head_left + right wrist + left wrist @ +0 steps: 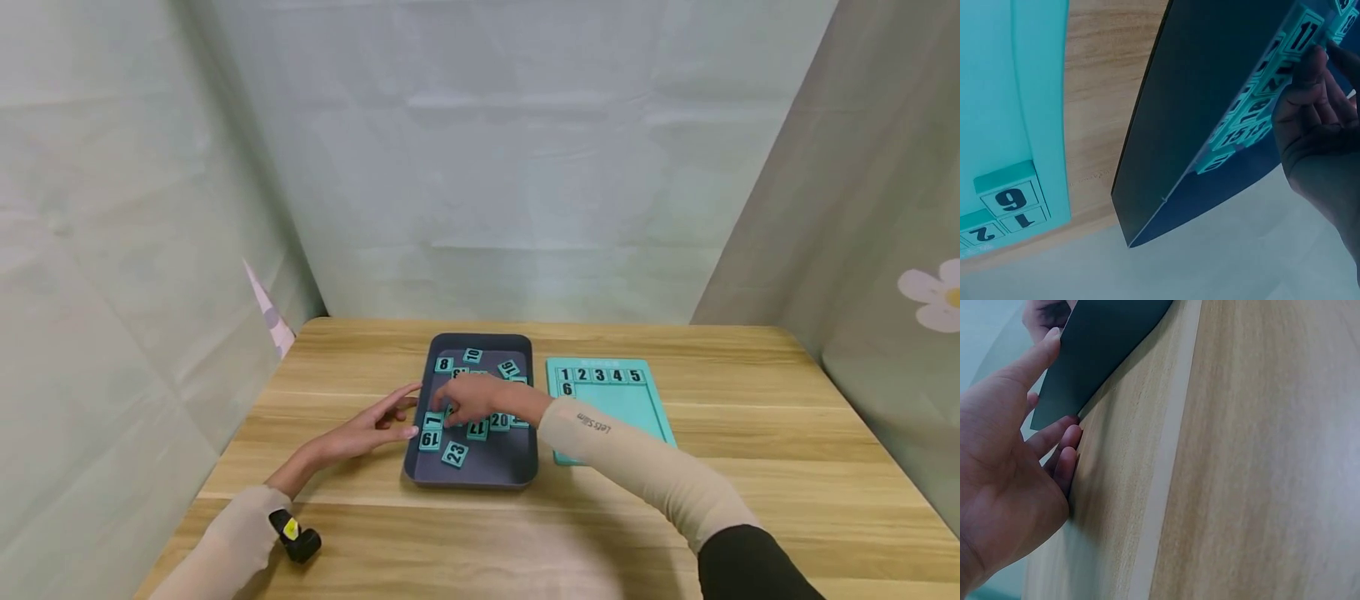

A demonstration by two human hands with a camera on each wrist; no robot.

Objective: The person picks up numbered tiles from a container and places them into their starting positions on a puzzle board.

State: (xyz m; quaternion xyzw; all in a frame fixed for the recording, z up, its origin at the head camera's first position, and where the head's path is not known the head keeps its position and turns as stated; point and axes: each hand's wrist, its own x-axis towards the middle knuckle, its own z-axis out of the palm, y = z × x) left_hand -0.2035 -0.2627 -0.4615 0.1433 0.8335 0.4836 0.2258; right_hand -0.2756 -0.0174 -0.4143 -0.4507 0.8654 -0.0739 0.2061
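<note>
In the head view a dark grey tray (480, 473) holds several teal number tiles, some overlapping. Over its left part, my right hand (471, 397) has its fingers bent down, with thumb and forefinger at the edges of the number 7 tile (432, 420). The right wrist view shows this right hand (1319, 125) with thumb and fingertip close together among the tiles; the contact is partly hidden. My left hand (367, 429) rests at the tray's left side, fingers spread loosely. In the left wrist view its fingertips touch the tray wall (1100, 350).
Right of the tray lies a teal number board (611, 404), with tiles 1 to 5 along its top row and a 6 tile (567, 389) below the 1. My right forearm passes over the board. A pale curtain (510, 167) hangs behind the wooden table (360, 517).
</note>
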